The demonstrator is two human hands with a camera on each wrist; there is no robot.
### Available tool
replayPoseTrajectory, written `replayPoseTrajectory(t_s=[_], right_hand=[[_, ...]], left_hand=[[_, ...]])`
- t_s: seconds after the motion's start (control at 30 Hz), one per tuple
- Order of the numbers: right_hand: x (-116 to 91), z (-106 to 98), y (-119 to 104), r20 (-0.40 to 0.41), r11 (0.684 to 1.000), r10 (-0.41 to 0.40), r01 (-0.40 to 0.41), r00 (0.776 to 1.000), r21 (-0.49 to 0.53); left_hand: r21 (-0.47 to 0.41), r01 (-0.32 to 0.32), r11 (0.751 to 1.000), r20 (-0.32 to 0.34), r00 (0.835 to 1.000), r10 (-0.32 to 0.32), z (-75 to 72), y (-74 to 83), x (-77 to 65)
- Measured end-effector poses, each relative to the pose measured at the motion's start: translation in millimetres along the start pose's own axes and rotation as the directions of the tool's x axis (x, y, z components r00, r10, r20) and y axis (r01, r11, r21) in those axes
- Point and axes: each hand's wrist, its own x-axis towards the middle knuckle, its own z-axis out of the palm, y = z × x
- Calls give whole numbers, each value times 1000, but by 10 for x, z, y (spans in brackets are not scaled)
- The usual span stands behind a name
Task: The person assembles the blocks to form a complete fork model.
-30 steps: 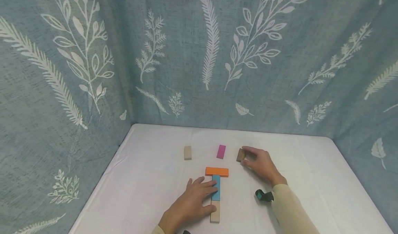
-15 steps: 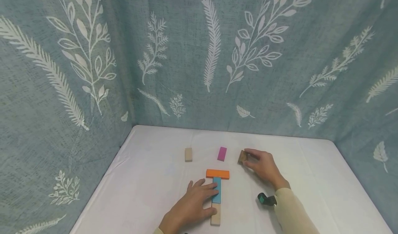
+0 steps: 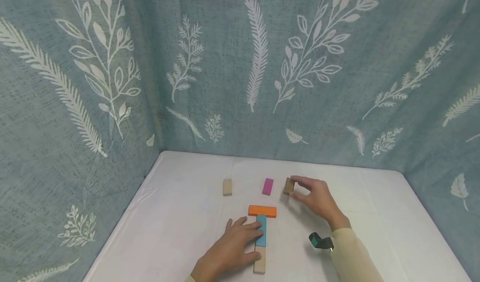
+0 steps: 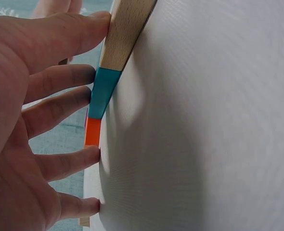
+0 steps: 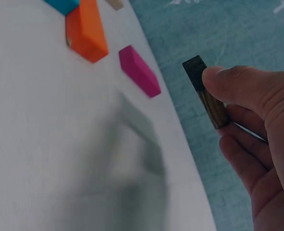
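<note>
My right hand (image 3: 316, 196) pinches a small dark brown wooden block (image 3: 288, 186) between thumb and fingers. In the right wrist view that brown block (image 5: 207, 91) is held above the table, its shadow apart from it. My left hand (image 3: 234, 242) spreads its fingers over a row of blocks. Two of its fingertips touch the blue block (image 3: 261, 230), and its thumb touches the pale wooden block (image 3: 259, 263) at the near end. Across the far end of the blue block lies an orange block (image 3: 262, 211), forming a T.
A pink block (image 3: 268, 186) lies beyond the orange one, left of the right hand. Farther left is a short pale wooden block (image 3: 227, 187). White cloth covers the table (image 3: 180, 203), with a patterned blue-green curtain (image 3: 225, 65) behind and at both sides.
The right hand has raised the brown block off the table and shifted it slightly left. My left hand stays in place on the row of blocks.
</note>
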Motion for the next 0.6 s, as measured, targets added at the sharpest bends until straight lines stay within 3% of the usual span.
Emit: replayPoseTrajectory(t_s=[0.3, 0.6], right_hand=[[-1, 26, -104, -10, 999, -28, 28, 1000, -15], [-46, 137, -108, 27, 999, 19, -20, 999, 32]], left_hand=[[-1, -9, 1000, -2, 1000, 9, -30, 6, -17], [-2, -8, 1000, 1, 1000, 8, -8, -5, -21]])
